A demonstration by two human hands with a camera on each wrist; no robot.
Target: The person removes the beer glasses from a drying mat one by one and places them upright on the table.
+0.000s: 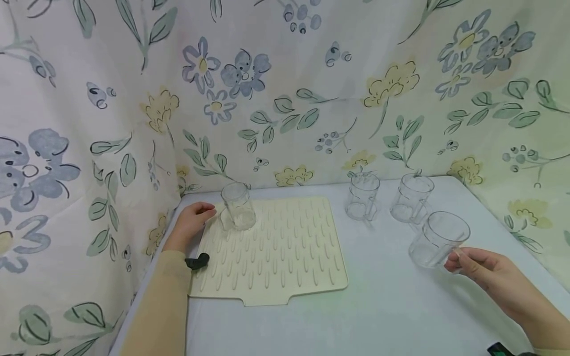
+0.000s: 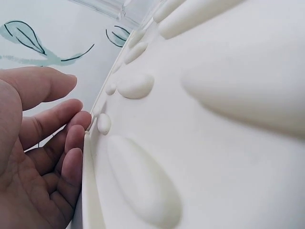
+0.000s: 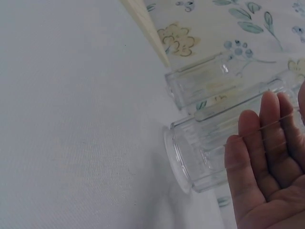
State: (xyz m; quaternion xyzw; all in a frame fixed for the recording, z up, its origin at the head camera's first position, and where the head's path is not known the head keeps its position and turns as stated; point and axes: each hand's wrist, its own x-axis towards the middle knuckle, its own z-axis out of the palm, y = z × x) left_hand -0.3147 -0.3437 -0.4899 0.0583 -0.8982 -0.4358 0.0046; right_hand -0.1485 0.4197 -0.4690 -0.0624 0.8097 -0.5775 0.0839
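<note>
On the right, my right hand (image 1: 494,277) pinches the handle of a clear glass mug (image 1: 438,240) between thumb and fingers. The right wrist view shows this mug (image 3: 190,155) close to the white tabletop, with the fingers (image 3: 250,138) seen through its clear handle; whether its base touches the table I cannot tell. My left hand (image 1: 193,220) rests at the left edge of a cream ridged drying mat (image 1: 271,247), its fingers loosely bent and holding nothing. Beside it, another glass mug (image 1: 239,207) stands upright on the mat's back left part, handle toward that hand.
Two more glass mugs, one (image 1: 362,195) nearer the mat and one (image 1: 411,198) farther right, stand upright at the back of the white table (image 1: 374,306). A floral curtain (image 1: 285,99) closes in the back and sides.
</note>
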